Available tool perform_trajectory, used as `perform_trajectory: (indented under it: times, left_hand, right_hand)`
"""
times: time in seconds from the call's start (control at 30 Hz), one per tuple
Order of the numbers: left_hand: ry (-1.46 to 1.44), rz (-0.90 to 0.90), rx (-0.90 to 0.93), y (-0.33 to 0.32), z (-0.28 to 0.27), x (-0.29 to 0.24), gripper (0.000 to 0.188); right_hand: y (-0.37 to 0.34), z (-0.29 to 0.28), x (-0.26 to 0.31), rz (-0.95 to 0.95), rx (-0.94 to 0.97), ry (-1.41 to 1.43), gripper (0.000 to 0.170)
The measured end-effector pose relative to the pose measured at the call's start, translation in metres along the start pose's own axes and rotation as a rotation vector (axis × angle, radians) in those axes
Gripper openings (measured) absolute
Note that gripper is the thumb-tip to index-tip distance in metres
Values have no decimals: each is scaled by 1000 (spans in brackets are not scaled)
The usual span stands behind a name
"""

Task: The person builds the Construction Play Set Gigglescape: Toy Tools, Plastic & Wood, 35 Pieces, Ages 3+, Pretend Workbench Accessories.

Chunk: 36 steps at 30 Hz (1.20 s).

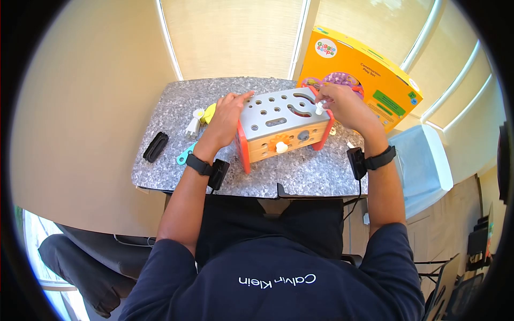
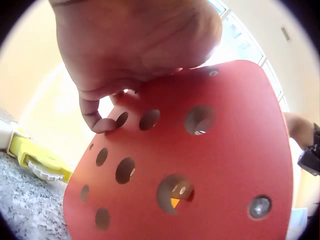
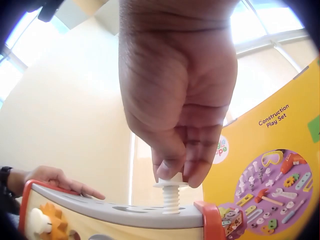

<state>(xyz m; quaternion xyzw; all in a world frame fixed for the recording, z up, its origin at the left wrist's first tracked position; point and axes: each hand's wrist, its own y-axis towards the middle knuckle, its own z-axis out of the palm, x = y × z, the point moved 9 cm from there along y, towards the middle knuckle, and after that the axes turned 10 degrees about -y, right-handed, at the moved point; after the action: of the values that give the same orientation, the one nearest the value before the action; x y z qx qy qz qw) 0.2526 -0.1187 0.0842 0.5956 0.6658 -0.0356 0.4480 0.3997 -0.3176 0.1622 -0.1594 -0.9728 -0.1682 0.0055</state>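
Right wrist view: right hand (image 3: 182,95) pinches a white threaded plastic screw (image 3: 171,200), apparently mid-insertion, likely needing twisting; left hand (image 3: 56,179) rests outstretched.

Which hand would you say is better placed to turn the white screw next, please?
Probably the right hand: it pinches the screw at one end of the toy, while the left hand rests on the other.

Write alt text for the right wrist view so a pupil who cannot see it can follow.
A person's right grip pinches a white toy screw, upright at the grey top of a toy workbench. The left grip rests on the top's left end, above an orange gear; a yellow "Construction Play Set" box stands at right.
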Motion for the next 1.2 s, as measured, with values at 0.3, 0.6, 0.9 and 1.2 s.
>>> perform_trajectory:
  times: [0.3, 0.6, 0.9, 1.2]
  left_hand:
    - [-85, 156, 16, -2, 0, -4, 43]
    - [-81, 3, 18, -2, 3, 10, 52]
    - [-715, -340, 116, -20, 4, 41, 65]
    - [-702, -387, 108, -20, 10, 43, 58]
  right_hand:
    - [-2, 5, -1, 14, 47, 18, 15]
    - [-4, 26, -21, 350, 291, -171, 32]
    - [5, 33, -19, 246, 203, -174, 26]
    - [8, 26, 16, -23, 120, -110, 21]
